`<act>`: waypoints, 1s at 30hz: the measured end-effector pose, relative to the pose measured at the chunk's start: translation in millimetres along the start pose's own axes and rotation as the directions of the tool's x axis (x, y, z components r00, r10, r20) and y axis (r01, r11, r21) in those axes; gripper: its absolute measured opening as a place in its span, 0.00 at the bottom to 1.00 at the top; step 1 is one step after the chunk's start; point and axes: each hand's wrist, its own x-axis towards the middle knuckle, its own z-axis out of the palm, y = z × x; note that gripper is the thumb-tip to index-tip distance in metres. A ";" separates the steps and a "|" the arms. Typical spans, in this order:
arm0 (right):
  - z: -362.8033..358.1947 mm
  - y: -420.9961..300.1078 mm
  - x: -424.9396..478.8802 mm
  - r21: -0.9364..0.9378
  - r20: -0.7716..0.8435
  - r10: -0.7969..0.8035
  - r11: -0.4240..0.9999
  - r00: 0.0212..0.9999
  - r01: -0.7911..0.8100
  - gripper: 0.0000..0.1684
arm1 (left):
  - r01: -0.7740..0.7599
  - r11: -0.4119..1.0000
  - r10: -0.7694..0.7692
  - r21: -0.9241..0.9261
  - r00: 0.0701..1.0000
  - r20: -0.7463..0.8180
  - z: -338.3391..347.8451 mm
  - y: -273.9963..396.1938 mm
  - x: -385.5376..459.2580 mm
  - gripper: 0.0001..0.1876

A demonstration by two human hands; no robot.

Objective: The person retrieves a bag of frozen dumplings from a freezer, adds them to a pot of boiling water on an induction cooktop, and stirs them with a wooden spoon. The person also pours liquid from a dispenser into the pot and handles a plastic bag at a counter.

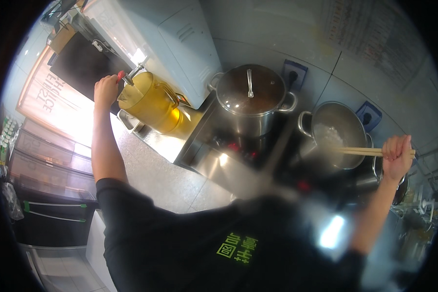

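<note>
My left hand (106, 91) grips the red handle of a metal tap (133, 76) on the white dispenser. Right under the spout stands a yellow translucent pitcher (146, 106), tilted in this view, with its handle facing the stove. In my right hand (397, 155) is a pair of long wooden chopsticks (363, 151). Their far ends reach into an open steel pot (345, 118), where whitish contents (328, 135) show in the bottom. Steam blurs the tips of the chopsticks and the pot's near side.
A lidded steel stockpot (253, 106) stands on the black cooktop (211, 131), between pitcher and open pot. The white dispenser (189, 47) rises behind the pitcher. Wall sockets (295, 75) sit behind the pots. Another pot (377, 169) is partly hidden below my right hand.
</note>
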 end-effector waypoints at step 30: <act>-6.8 7.0 12.9 0.052 0.065 0.035 0.998 0.997 -0.038 0.29 | -0.377 0.505 0.725 -0.777 0.674 0.144 68.3 419.2 -333.0 0.25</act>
